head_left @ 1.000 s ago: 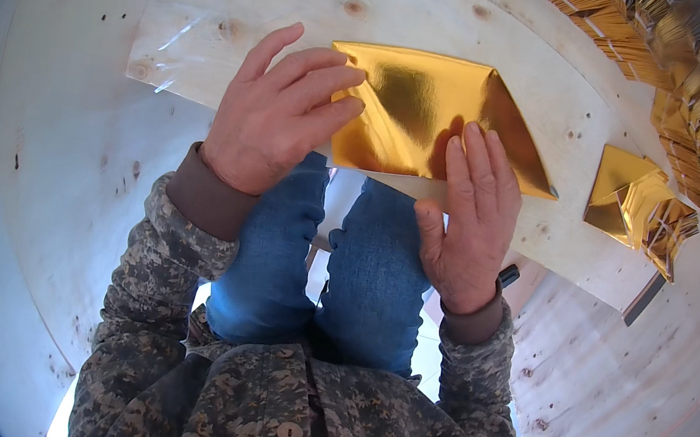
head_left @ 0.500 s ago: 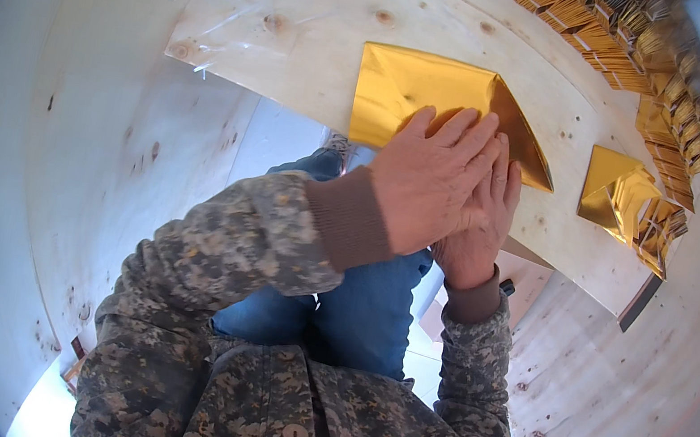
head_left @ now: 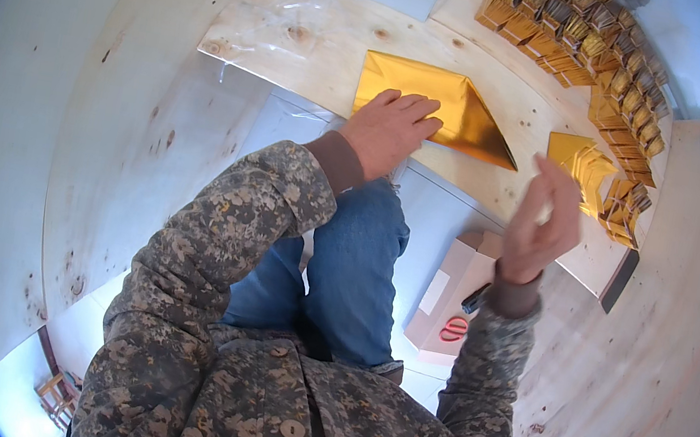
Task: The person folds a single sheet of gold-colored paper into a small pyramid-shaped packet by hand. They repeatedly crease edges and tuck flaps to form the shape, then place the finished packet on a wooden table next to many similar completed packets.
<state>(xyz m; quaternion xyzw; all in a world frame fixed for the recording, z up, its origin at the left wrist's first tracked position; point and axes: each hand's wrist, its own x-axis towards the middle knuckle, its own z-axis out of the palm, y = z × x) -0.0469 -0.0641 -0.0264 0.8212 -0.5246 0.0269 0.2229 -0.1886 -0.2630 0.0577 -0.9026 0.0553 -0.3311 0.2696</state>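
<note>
Off the gold sheet [head_left: 480, 122] moved the right hand [head_left: 546, 219], half-curled, seemingly empty; the left hand [head_left: 390, 130] lay on it, loosely bent; even pressure suited best.

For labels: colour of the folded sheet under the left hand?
Folded sheet: shiny gold, clearest in the head view.

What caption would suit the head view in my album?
Left hand on a folded gold sheet, right hand blurred near smaller gold pieces, at a wooden table.
</note>
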